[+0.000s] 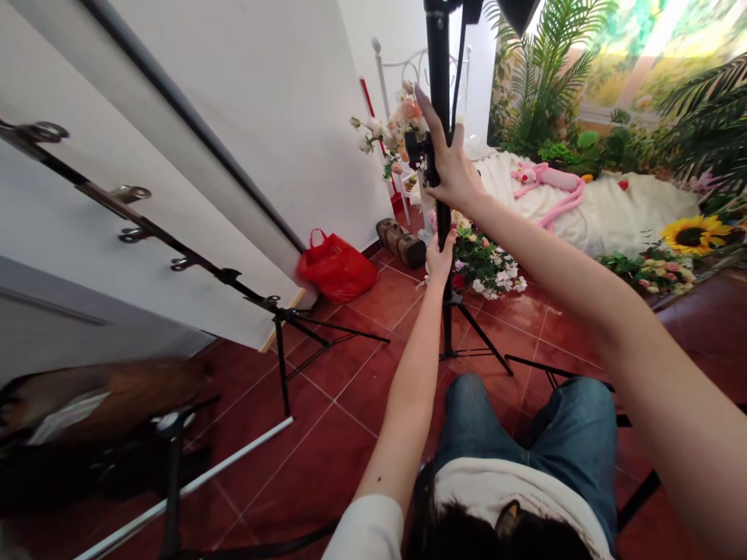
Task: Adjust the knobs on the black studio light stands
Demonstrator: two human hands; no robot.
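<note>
- Two bare hands of yours are at the black stand [437, 47], which is upright on the tiled floor [362, 381] in front of you, just beyond your knees.
- Your left hand [439, 257] is closed around the lower part of the pole, fingers curled about it.
- Your right hand [458, 179] is above it, mostly open: fingers spread, the palm side against the pole near the black knob [415, 148]. You don't have a full fist there.
- The pole looks stiff and smooth, so it may slide in a loose grip. With the dark fixture [518, 11] up top, expect it to be top-heavy; its weight is hard to judge.
- Your best hold is likely one hand low on the tube and one just under the knob, clear of the cable [461, 70].
- Flowers [493, 272] lie close to the tripod legs [482, 334] and look soft and easily crushed.
- The red bag [338, 268] slumps by the wall, handle up; you can't see what it holds.
- Off to your left, the brown bag [140, 389] has something pale [70, 412] on or in it, too blurred to name.
</note>
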